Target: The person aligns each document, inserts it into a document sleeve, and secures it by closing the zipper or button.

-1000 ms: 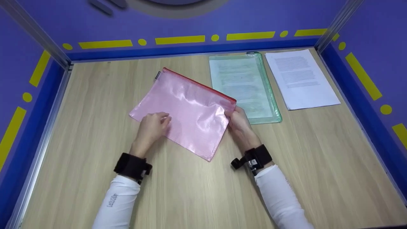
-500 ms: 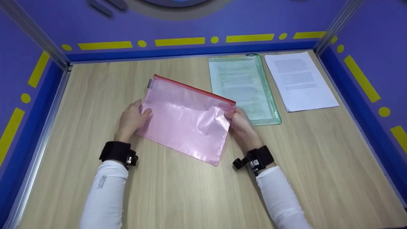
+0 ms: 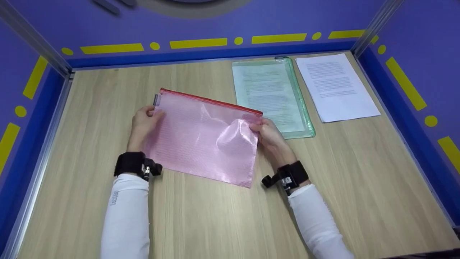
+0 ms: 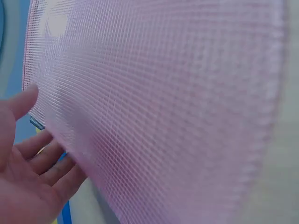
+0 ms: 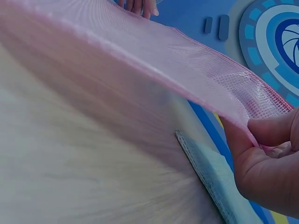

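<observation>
A translucent pink zip pouch [image 3: 205,138] with a red zipper edge is held up over the table, slightly tilted. My left hand [image 3: 143,124] holds its left edge below the dark tab, with the thumb [image 4: 29,100] on the near face and the fingers [image 4: 56,163] behind. Those fingers look fairly straight in the left wrist view. At the upper right corner, just under the zipper, my right hand [image 3: 271,135] pinches the pouch between thumb [image 5: 271,128] and curled fingers. Nothing shows inside the pouch.
A green zip pouch [image 3: 271,97] with printed sheets inside lies behind my right hand. To its right is a stack of printed paper [image 3: 336,88]. Blue and purple panels [image 3: 194,25] wall the wooden table [image 3: 201,219] at the back and sides.
My left hand has moved from over the pouch's lower edge to its left edge, then up toward the zipper. The pouch has turned straighter. My right hand keeps its pinch in about the same place.
</observation>
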{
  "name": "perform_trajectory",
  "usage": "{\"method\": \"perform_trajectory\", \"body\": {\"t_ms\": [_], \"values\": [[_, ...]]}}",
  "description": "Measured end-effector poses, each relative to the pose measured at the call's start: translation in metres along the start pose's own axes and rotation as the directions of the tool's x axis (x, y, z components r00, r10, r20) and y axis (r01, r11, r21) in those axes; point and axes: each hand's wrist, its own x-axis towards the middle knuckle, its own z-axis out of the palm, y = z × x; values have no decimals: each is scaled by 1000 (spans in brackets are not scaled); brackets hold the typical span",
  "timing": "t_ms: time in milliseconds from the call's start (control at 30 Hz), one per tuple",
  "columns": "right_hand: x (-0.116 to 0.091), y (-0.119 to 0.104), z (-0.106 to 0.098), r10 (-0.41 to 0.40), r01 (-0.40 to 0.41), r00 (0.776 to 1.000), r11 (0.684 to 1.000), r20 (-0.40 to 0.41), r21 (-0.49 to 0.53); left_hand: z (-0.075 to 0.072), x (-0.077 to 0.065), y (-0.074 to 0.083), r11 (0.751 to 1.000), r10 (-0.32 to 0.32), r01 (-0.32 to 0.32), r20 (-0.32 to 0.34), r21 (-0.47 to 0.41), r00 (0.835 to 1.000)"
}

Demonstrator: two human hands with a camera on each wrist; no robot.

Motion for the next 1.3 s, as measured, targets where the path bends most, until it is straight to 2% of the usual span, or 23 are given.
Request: {"method": "perform_trajectory", "body": {"t_ms": [100, 300, 467, 667, 767, 900, 1033, 1167, 1300], "values": [[1, -2, -1, 5, -5, 1000, 1000, -31, -7, 2, -1, -2, 996, 8, -12, -50, -83, 999], [2, -6, -10, -32, 33, 997, 999, -67, 16, 12, -8, -2, 965, 50, -69, -80, -253, 996], [1, -9, -24, -70, 71, 995, 997, -68, 14, 28, -16, 4, 932, 113, -167, -179, -322, 977], [-4, -17, -41, -69, 67, 993, 997, -100, -30, 47, -27, 16, 850, 176, -296, -294, -436, 939], [-6, -21, -49, -66, 54, 989, 994, -131, -92, 53, -33, 23, 821, 191, -332, -325, -463, 926], [-5, -24, -57, -41, 20, 987, 991, -156, -134, 60, -42, 27, 795, 208, -352, -323, -494, 923], [-4, -24, -61, -73, 39, 981, 981, -178, -191, 67, -48, 25, 770, 216, -341, -282, -539, 935], [-3, -25, -62, -149, 74, 963, 948, -226, -310, 71, -49, 21, 769, 240, -327, -227, -549, 944], [-3, -25, -62, -175, 71, 946, 932, -271, -356, 68, -46, 19, 763, 290, -337, -174, -551, 941]]}}
